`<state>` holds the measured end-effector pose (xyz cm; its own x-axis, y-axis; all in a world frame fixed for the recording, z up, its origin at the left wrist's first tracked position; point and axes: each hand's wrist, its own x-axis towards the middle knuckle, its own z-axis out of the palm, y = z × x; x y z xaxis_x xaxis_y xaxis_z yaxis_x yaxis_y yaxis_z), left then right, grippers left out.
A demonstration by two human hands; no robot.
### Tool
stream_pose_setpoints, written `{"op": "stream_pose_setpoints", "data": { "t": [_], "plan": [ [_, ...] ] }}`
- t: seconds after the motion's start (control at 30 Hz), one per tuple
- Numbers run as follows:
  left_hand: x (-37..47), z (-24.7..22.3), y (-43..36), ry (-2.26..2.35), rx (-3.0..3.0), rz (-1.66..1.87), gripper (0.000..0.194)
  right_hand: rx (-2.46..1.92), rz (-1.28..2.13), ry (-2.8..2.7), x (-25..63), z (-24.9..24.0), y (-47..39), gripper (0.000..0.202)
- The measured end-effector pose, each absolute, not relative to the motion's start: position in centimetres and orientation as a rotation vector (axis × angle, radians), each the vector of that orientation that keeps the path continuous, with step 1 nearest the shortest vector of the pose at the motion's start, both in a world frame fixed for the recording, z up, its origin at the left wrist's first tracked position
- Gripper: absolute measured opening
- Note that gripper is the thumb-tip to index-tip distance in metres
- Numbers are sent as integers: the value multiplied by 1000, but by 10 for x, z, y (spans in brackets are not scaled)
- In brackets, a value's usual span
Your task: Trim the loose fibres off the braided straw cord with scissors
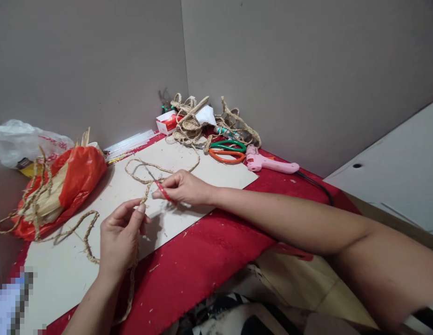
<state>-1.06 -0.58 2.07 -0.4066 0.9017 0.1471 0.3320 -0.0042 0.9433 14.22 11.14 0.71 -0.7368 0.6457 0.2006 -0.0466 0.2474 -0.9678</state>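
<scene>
Thumb and fingers of my left hand (pixel 120 232) pinch a braided straw cord (pixel 88 242) near the front of the white board. Part of the cord runs back across the board in a loop, and another length hangs down below that hand. My right hand (pixel 185 188) grips small red-handled scissors (pixel 163 190) just beyond the left one. Their thin blades point away to the upper left, close beside the upright bit of cord. Whether the blades touch the cord I cannot tell. The finger loops are partly hidden by my fingers.
An orange-red bag (pixel 87 172) of dried husks stands left, near a clear plastic bag (pixel 24 139). Clear sticks (pixel 132 142) lie behind the white board (pixel 56 274). At the back are braided pieces (pixel 190 123), green-handled (pixel 230 146) and orange-handled scissors (pixel 226 157), and a pink glue gun (pixel 272 164) with a cable.
</scene>
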Motion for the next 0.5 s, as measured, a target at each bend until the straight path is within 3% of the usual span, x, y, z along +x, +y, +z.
{"op": "stream_pose_setpoints", "data": {
  "t": [0.2,0.33,0.5],
  "plan": [
    [-10,23,-9,1704,1332,1427,26,-537,1841,-1661,127,8,89,42],
    [-7,22,-12,1659,1336,1449,38,-487,1995,-1622,120,10,82,41],
    [-1,24,-14,1575,1343,1420,48,-532,1929,-1466,112,31,86,40]
  ]
}}
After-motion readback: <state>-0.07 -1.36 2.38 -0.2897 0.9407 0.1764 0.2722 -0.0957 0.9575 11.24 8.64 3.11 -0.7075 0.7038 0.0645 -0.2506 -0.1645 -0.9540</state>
